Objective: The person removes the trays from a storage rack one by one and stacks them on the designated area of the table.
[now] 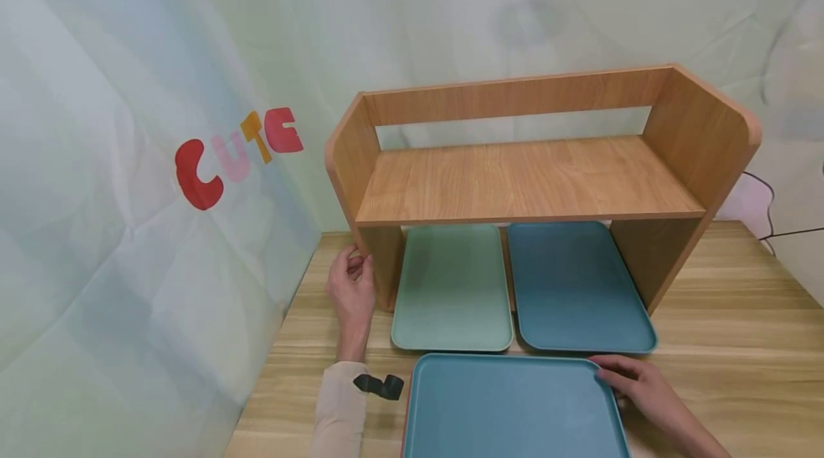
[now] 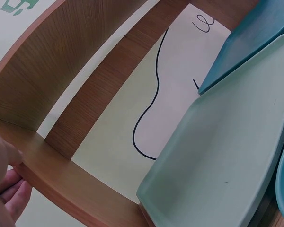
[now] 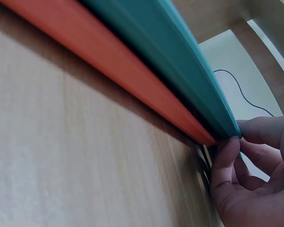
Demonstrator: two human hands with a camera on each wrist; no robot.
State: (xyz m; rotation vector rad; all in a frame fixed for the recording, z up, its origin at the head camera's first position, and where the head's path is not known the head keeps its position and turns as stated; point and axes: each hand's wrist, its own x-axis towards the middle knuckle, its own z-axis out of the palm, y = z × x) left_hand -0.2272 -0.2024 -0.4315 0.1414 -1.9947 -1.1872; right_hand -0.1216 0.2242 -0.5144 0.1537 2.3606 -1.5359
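Observation:
A two-level wooden desktop shelf (image 1: 528, 182) stands at the back of the table. My left hand (image 1: 352, 293) holds the front edge of its left side panel (image 2: 61, 187), with the thumb at the edge and fingers outside. Near me, a blue tray (image 1: 508, 408) lies over an orange-red tray (image 3: 113, 78), whose side shows in the right wrist view. My right hand (image 1: 644, 390) pinches the blue tray's far right corner between thumb and fingers. Under the shelf, a light green tray (image 1: 450, 286) and a darker blue tray (image 1: 579, 286) lie side by side, front ends sticking out.
The wood-grain table (image 1: 740, 351) extends on both sides of the shelf. A pale printed curtain (image 1: 129, 265) with the letters CUTE hangs at the left and behind. A black strap device (image 1: 380, 386) sits at my left wrist.

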